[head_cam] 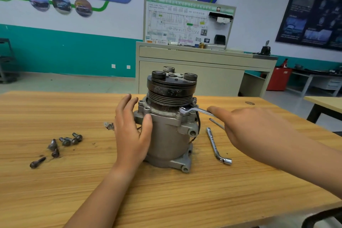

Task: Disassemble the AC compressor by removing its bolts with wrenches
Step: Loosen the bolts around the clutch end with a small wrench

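The grey AC compressor (166,135) stands upright on the wooden table (166,200), with its dark pulley (171,89) on top. My left hand (131,127) wraps the body's left side, thumb on the front below the flange. A silver ring wrench (194,110) sits on a bolt at the flange's right front. Its handle runs right and disappears under my right hand (249,127), whose fingers lie stretched out flat over it. Several removed bolts (64,141) lie loose on the table to the left.
An L-shaped socket wrench (215,146) lies right of the compressor, with a thin rod (216,123) partly under my right hand. A small connector (109,126) lies left of my left hand. A beige training bench (203,72) stands behind the table.
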A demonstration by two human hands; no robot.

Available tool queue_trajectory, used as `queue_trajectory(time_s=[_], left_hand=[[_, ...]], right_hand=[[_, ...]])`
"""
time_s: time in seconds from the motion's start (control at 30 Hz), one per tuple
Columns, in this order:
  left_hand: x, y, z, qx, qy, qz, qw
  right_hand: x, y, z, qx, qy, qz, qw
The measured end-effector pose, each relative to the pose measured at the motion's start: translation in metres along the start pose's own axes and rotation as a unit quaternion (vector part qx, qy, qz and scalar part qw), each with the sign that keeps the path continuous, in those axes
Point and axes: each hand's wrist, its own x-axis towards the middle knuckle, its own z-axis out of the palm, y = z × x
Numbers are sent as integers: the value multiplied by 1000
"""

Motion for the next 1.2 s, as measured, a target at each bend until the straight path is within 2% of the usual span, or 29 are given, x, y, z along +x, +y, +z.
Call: queue_trajectory(time_s=[0.13,0.33,0.63,0.73,0.8,0.87,0.97,1.03,1.13,1.2], left_hand=[[-1,3,0,27,-4,21,999],[-6,11,0,41,-41,43,997],[-9,10,0,59,-56,38,996],[-10,5,-1,63,-57,47,995],[-10,1,-2,67,-59,52,995],[-8,-1,-3,68,-65,51,994],[-7,-3,-3,72,-70,61,993],[-6,-2,-4,71,-66,72,993],[-7,0,-3,73,-52,97,991],[-8,3,-1,76,-46,107,990]], right_hand=[[-2,-11,-14,-57,-8,-1,998],[-1,-42,-34,-149,-74,-39,985],[27,9,-11,-166,39,-79,982],[48,14,6,-132,67,-85,985],[61,14,21,-129,123,-103,979],[69,15,36,-64,224,-105,967],[68,13,44,-2,278,-104,955],[56,15,41,85,305,-78,946],[24,18,23,209,289,-1,934],[5,20,18,183,188,33,964]])
